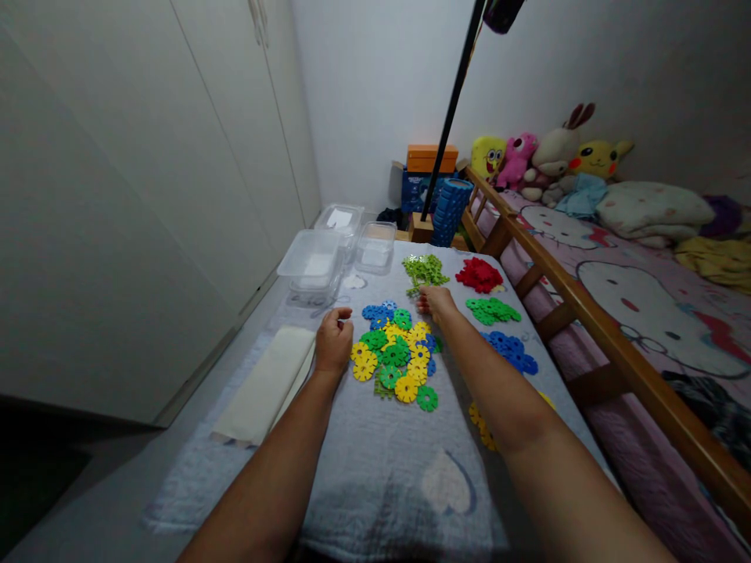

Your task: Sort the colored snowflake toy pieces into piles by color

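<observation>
My left hand (334, 342) rests at the left side of a mixed heap of notched plastic discs (397, 353) in yellow, green and blue. Its fingers are curled closed, and whatever may be inside them is hidden. Beyond the heap, my right hand (435, 303) is at the near edge of a light green pile of small plastic pieces (425, 270), its fingers bent and slightly apart. Square light green pieces (385, 385) peek out under the discs. Sorted piles lie along the right: red pieces (479, 274), green discs (493, 310), blue discs (509, 352) and yellow discs (482, 426), partly covered by my right forearm.
Clear plastic containers (313, 262) stand at the back left, with a smaller one (376, 246) beside them. A folded cream cloth (267, 383) lies at left. A wooden bed rail (563, 313) runs along the right, and a black pole (454, 102) rises behind the table.
</observation>
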